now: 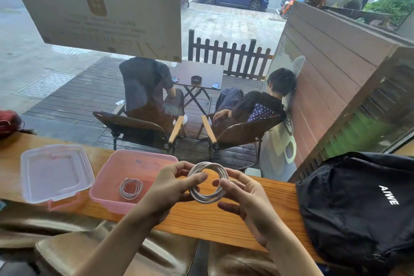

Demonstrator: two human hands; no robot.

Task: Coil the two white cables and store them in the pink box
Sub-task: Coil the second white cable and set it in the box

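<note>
Wooden tabletop point(201, 224) at a window, patio outside. Pink box point(105, 188) open on it, one coiled white cable point(131, 188) lying inside; clear lid point(54, 172) just left of the box, black bag point(358, 204) at right. Second white cable point(207, 182) coiled in a ring, held above the tabletop just right of the box: left hand point(172, 188) fingers pinch its left side, right hand point(244, 197) fingers grip its right side
</note>
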